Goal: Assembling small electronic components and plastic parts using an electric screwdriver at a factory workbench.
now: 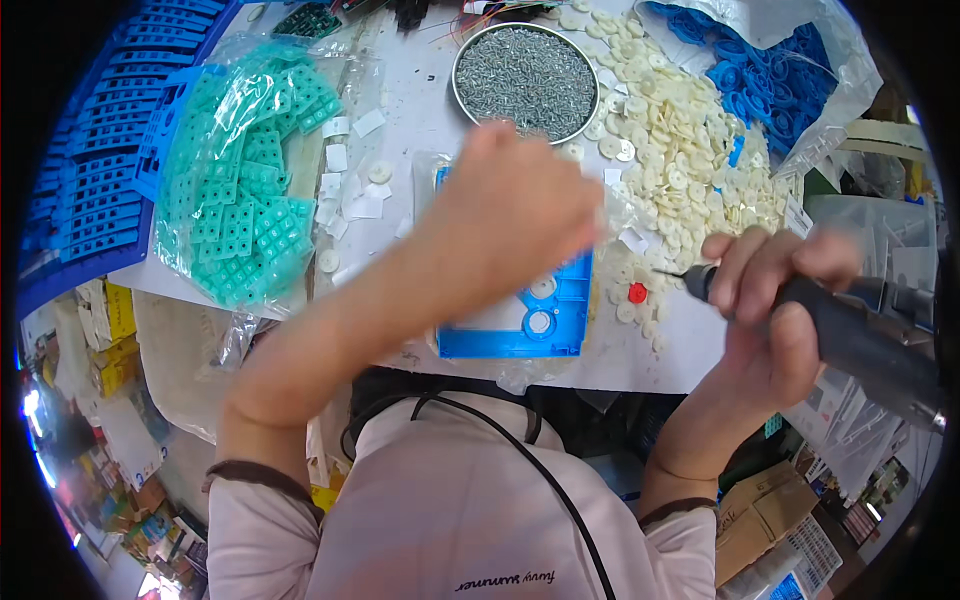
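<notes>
- Blue plastic housing [560, 310] lies flat on the white worktop [420, 90], in the middle and near the person, partly under a clear film and partly behind the left hand.
- Progress, as a judgement: two round seats at the housing's near right corner each carry a white disc, so some fitting looks done. The rest of the housing is hidden, so I cannot tell how much is left.
- Supplies are far from used up: a round tin of small metal screws [525, 80] sits at the far middle, a heap of cream discs [670, 150] spreads to the right, and a bag of teal square parts [250, 190] lies to the left.
- Left hand [505, 215] hovers over the housing's far left part, blurred, fingers curled downward. Whether it pinches anything cannot be told.
- Right hand [765, 310] is clenched around a dark powered screwdriver [850, 335], right of the housing, its thin bit pointing left towards it but clear of it.
- One red disc [637, 293] lies between the bit and the housing.
</notes>
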Motion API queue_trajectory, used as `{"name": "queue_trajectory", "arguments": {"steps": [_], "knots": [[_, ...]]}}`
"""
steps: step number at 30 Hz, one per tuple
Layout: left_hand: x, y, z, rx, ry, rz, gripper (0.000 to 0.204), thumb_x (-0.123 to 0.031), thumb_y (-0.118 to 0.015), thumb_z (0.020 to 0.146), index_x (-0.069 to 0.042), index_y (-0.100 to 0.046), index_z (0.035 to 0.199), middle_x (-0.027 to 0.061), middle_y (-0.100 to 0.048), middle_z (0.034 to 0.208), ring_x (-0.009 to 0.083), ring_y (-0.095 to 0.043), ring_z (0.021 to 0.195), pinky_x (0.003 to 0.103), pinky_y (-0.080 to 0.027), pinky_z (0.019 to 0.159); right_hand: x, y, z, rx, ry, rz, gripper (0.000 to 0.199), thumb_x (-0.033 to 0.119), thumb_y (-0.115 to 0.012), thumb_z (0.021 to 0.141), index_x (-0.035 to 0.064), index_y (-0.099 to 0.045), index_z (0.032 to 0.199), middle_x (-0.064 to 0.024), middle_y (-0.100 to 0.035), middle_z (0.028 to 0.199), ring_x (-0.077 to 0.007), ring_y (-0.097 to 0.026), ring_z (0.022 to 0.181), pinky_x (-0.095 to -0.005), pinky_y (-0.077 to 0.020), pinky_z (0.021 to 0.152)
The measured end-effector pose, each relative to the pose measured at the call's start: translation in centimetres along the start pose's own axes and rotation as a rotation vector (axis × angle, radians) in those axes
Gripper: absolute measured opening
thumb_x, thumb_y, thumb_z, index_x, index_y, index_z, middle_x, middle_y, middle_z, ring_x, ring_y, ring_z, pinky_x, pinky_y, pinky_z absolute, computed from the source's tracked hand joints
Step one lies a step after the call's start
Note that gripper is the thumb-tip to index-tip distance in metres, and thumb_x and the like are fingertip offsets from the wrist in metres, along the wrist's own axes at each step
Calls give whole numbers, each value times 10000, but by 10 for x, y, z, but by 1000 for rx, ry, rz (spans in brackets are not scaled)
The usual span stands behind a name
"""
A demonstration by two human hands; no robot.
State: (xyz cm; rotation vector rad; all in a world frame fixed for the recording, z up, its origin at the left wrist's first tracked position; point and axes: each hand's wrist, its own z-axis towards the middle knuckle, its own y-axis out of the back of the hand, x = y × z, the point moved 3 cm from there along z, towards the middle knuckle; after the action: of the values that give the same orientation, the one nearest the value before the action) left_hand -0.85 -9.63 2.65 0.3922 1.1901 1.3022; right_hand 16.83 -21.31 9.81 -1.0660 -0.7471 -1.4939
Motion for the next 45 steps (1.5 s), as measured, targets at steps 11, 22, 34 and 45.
{"name": "queue_trajectory", "arguments": {"steps": [11,22,34,45], "knots": [[-40,0,-64,-43,81,-307,221,-101,-804,814,-132,-669,986,-16,-693,887,191,-641,800,473,-402,929,2,-53,-28,87,-6,259,304,217,-762,947,162,-522,1126,46,-588,656,-105,-552,547,-294,-530,627],[-38,0,-68,-13,62,-314,288,-157,-840,769,-145,-684,1011,-26,-695,932,195,-648,835,518,-397,993,-4,-61,-30,99,-11,251,293,222,-757,947,159,-518,1106,37,-584,672,-111,-555,546,-292,-527,610],[-36,-7,-80,252,63,-8,525,-405,-760,825,-107,-693,1251,18,-642,1276,228,-569,1179,621,-216,1172,-4,-27,-39,90,-7,182,289,240,-719,964,148,-510,1141,46,-580,669,-101,-553,563,-289,-497,636],[-43,-7,-78,334,9,166,543,-403,-752,810,-104,-701,1261,-13,-631,1272,210,-554,1212,685,-165,1185,-5,-24,-41,111,-25,158,310,259,-726,964,156,-500,1149,51,-578,668,-101,-567,569,-293,-515,663]]}}
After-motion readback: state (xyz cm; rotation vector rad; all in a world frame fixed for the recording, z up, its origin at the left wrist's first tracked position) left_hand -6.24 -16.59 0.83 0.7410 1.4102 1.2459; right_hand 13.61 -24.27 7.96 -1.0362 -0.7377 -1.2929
